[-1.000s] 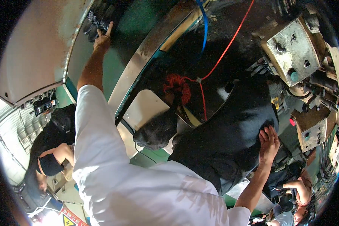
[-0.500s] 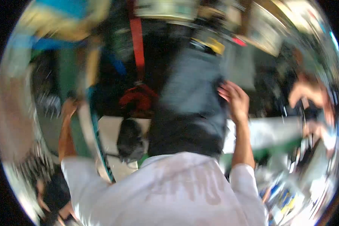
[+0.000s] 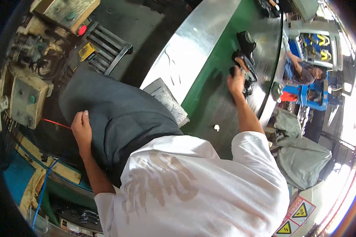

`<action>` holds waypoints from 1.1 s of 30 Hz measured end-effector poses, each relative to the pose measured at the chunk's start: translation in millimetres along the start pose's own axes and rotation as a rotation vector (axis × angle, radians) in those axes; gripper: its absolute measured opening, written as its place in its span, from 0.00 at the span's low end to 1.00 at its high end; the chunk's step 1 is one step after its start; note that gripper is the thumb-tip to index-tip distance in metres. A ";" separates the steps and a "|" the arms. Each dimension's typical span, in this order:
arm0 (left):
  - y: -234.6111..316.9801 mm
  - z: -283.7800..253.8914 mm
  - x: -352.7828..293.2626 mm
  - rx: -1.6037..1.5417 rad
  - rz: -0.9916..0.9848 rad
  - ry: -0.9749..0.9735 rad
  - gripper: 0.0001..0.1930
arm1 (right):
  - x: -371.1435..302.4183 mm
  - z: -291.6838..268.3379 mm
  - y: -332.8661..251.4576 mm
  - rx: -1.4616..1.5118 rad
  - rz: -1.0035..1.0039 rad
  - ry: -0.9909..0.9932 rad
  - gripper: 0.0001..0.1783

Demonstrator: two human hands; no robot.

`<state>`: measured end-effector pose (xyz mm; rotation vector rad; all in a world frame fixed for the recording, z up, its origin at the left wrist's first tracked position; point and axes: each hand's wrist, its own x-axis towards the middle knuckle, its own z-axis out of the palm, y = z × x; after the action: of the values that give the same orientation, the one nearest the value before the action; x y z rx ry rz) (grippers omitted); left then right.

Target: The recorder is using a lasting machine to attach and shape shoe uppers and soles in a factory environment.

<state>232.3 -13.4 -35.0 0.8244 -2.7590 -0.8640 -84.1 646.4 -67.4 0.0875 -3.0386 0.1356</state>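
Note:
My right hand (image 3: 236,81) is stretched out over the green conveyor belt (image 3: 203,93), its fingers closed on the dark end of a black shoe (image 3: 232,71). Just beyond lie more black shoes (image 3: 247,43), one with a tan inside (image 3: 241,63); how many overlap there is hard to tell. My left hand (image 3: 82,128) hangs loosely beside my dark-trousered thigh (image 3: 118,106), its fingers slightly bent, with nothing seen in it. A small white scrap (image 3: 216,127) rests on the belt near my right forearm.
A pale metal ledge (image 3: 178,59) edges the belt, with a grey wrapped pad (image 3: 166,98) by my legs. Control boxes (image 3: 27,98) stand at left, near a black slatted stand (image 3: 108,47). Across the belt a person (image 3: 304,71) works near blue machinery (image 3: 314,94).
My view and body have turned to the right, toward the belt. My right hand has moved from beside my leg to the shoes; my left hand has come to my thigh.

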 end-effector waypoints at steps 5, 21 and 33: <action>0.9 -18.2 0.1 -0.096 -0.033 -0.168 0.12 | -36.7 3.0 174.6 0.193 0.484 -0.274 0.53; 91.5 38.9 49.6 -0.465 0.091 -0.268 0.11 | -88.4 45.1 84.4 0.699 0.632 -0.013 0.39; 174.9 -24.9 103.3 -0.897 0.307 -0.135 0.27 | -33.3 -58.2 -360.3 2.258 0.285 -1.465 0.40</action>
<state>71.5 38.6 80.4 0.1713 -2.0944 -1.8775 -23.2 295.2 17.9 0.0779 0.4937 -1.9262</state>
